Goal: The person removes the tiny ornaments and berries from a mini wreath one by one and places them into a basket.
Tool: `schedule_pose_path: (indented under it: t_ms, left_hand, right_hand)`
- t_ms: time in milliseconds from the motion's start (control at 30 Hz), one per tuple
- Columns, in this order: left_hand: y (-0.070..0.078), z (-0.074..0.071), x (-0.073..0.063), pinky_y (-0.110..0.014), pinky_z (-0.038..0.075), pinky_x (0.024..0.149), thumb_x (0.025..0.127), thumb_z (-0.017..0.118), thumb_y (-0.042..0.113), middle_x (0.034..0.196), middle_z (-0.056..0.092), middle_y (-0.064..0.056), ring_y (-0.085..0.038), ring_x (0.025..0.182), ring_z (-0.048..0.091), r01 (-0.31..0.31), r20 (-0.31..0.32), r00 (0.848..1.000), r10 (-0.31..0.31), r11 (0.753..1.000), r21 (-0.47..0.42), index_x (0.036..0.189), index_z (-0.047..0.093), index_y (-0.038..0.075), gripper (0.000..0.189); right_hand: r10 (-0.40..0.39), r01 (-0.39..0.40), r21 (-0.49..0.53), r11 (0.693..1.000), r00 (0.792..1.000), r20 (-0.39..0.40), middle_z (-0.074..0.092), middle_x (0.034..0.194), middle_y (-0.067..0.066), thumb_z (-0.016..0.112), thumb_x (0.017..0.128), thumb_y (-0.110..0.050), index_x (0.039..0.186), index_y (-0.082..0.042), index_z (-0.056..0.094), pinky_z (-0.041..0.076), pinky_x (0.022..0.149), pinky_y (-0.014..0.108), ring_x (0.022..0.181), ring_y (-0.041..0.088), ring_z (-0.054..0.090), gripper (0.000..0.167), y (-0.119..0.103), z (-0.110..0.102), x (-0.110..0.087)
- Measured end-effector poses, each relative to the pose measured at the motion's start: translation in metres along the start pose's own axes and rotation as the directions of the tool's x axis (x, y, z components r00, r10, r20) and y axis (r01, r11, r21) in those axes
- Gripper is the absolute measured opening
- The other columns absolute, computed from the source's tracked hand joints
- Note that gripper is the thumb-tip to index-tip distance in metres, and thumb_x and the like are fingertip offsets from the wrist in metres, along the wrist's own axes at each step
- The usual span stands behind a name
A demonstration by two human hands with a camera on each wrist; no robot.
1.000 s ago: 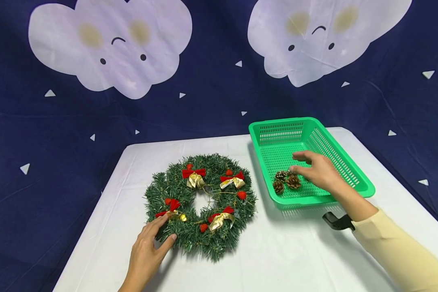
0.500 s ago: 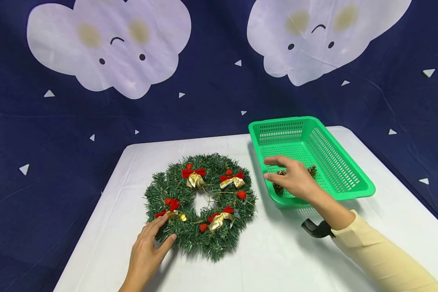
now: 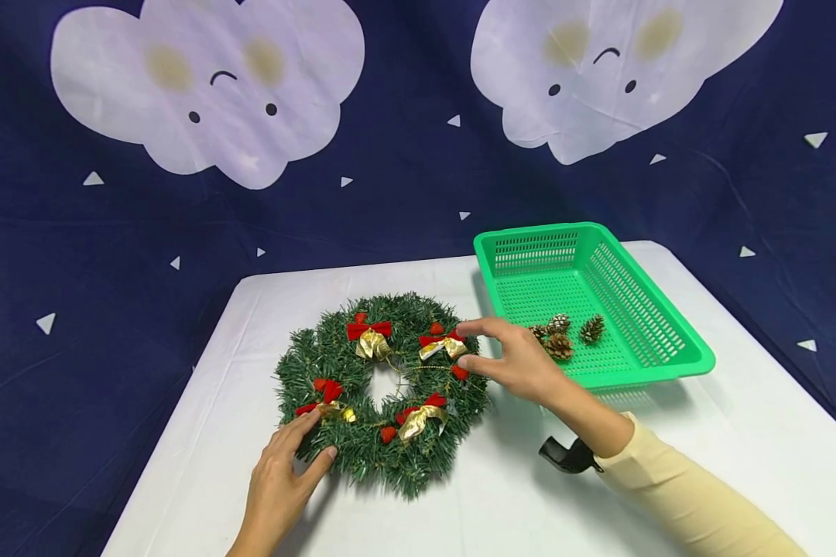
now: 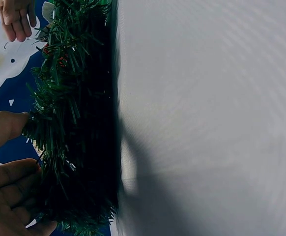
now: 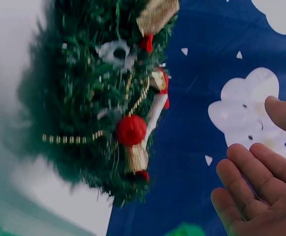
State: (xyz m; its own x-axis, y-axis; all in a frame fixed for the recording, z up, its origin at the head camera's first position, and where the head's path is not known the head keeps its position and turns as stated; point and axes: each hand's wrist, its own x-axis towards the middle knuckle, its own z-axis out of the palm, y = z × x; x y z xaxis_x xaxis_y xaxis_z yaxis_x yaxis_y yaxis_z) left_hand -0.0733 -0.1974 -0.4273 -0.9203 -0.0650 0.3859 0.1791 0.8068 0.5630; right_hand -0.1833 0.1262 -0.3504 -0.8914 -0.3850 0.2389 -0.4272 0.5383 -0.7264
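A green wreath (image 3: 383,464) lies flat on the white table, trimmed with red and gold bows (image 3: 372,340), red berries (image 3: 388,435) and a gold bead string (image 5: 71,139). My left hand (image 3: 279,472) rests on the wreath's near left edge, fingers near one bow and thumb apart. In the left wrist view, thumb and fingers touch the tinsel loosely. Above the wreath's right side hovers my right hand (image 3: 522,360), thumb and fingers spread. The right wrist view shows its palm empty, away from the bows and the red berry (image 5: 131,129).
A green plastic basket (image 3: 648,305) stands at the right back of the table. Several pine cones (image 3: 591,329) lie in its near left corner. A black wrist mount (image 3: 567,455) juts out below my right wrist. A dark blue cloth (image 3: 404,201) with clouds hangs behind.
My right hand has moved left, from over the pine cones in the basket to above the wreath's right side. The left hand and the wreath have stayed put.
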Motion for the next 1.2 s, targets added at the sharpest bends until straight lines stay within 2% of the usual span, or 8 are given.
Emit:
schedule_pose_path:
  t_ms: [333,567,733,967,1200]
  left_hand:
    - [-0.001,0.001,0.0,-0.06,0.045,0.09,0.075,0.078,0.02,0.126,0.061,-0.015,-0.035,0.118,0.054,-0.017,-0.01,1.0,0.017,1.0,-0.001,0.128,0.059,0.01,0.057]
    - [0.0,0.0,0.0,-0.06,0.044,0.091,0.077,0.078,0.022,0.128,0.06,-0.016,-0.035,0.119,0.053,0.0,0.0,1.0,0.0,1.0,0.005,0.129,0.059,0.01,0.057]
    - [0.0,0.001,0.0,-0.059,0.044,0.091,0.076,0.078,0.021,0.127,0.06,-0.015,-0.035,0.119,0.053,-0.006,-0.007,1.0,0.006,1.0,-0.002,0.129,0.059,0.01,0.057]
    - [-0.001,0.002,0.0,-0.059,0.044,0.091,0.076,0.078,0.02,0.127,0.06,-0.015,-0.035,0.119,0.053,-0.006,-0.008,1.0,0.006,1.0,-0.007,0.128,0.059,0.01,0.057]
    - [-0.001,0.001,0.001,-0.058,0.046,0.09,0.075,0.079,0.02,0.125,0.061,-0.014,-0.034,0.117,0.055,-0.017,-0.015,1.0,0.017,1.0,0.003,0.128,0.06,0.011,0.056]
  right_hand:
    - [-0.032,0.031,0.032,0.999,0.999,0.023,0.065,0.122,0.0,0.073,0.082,-0.027,0.122,-0.014,0.061,0.045,0.101,0.049,0.122,0.024,0.055,0.045,-0.009,0.022,-0.001]
    - [-0.135,0.133,0.057,0.989,0.99,0.037,0.067,0.118,-0.001,0.072,0.082,-0.026,0.12,-0.014,0.063,0.048,0.098,0.045,0.117,0.021,0.059,0.041,-0.014,0.04,-0.005]
    - [-0.171,0.166,0.065,0.984,0.982,0.077,0.067,0.117,-0.004,0.071,0.083,-0.03,0.119,-0.018,0.064,0.048,0.098,0.041,0.115,0.017,0.059,0.038,-0.021,0.056,-0.008]
    - [-0.199,0.187,0.098,0.978,0.971,0.134,0.065,0.113,-0.001,0.069,0.086,-0.029,0.116,-0.015,0.065,0.055,0.081,0.032,0.101,0.02,0.062,0.034,-0.028,0.076,-0.012]
    - [-0.264,0.271,-0.026,0.962,0.953,0.151,0.067,0.111,-0.003,0.071,0.083,-0.029,0.114,-0.016,0.067,0.052,0.091,0.033,0.106,0.013,0.06,0.034,-0.032,0.09,-0.011]
